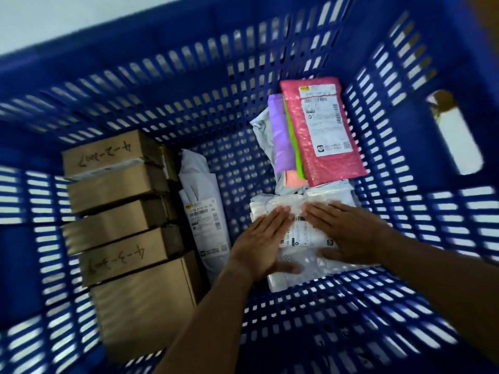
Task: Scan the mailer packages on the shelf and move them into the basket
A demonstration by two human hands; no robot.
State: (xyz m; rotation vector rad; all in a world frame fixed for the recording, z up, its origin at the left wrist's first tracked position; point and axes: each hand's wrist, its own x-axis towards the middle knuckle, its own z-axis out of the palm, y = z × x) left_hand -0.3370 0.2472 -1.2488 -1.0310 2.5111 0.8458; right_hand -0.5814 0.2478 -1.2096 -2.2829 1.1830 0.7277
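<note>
Boxes [118,206]: stacked along the basket's [162,36] left wall, probably to save room.
Left hand [259,244]: fingers straight, pressing the white mailer [305,238] flat in the basket.
Right hand [351,233]: fingers flat too, apparently steadying it.
Pink mailer [321,130]: beyond, atop others.

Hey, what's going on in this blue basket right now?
A person reaches into the blue slotted basket with both hands. The left hand and right hand lie flat, fingers straight, on a clear bubble mailer with a white label, low in the basket. Beyond it a pink bubble mailer tops a pile of coloured mailers. Cardboard boxes and a white poly mailer stand along the left side.
</note>
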